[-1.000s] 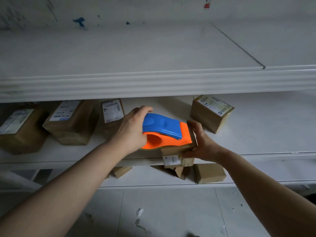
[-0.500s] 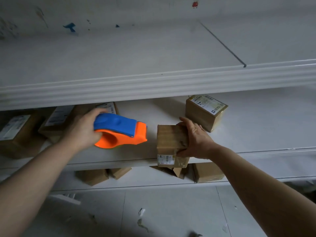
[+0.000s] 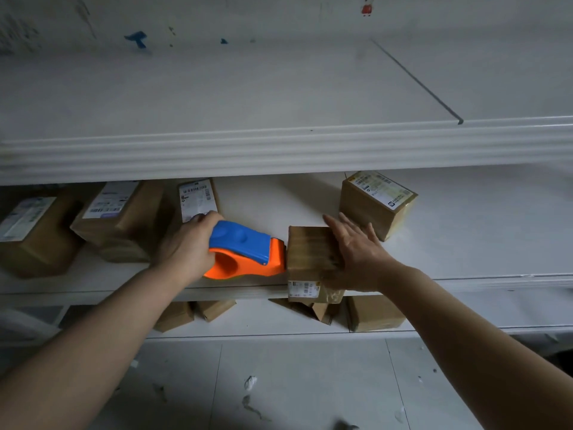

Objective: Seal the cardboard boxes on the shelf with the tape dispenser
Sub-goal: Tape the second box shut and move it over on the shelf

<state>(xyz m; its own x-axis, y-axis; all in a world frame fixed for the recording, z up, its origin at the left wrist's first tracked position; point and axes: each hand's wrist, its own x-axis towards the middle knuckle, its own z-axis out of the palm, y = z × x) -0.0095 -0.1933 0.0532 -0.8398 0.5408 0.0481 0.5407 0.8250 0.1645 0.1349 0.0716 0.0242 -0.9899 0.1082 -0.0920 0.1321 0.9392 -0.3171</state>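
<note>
left hand gripping tape dispenser

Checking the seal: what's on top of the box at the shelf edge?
The right hand rests flat on the box; tape dispenser meets its left edge. Under the palm: hidden.

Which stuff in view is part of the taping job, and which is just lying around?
Job:
- dispenser, held by left hand
- front box, under flat right hand
- labelled boxes on the same shelf, probably due too

Lying about:
- lower boxes on the shelf below
- scraps on the floor
</note>
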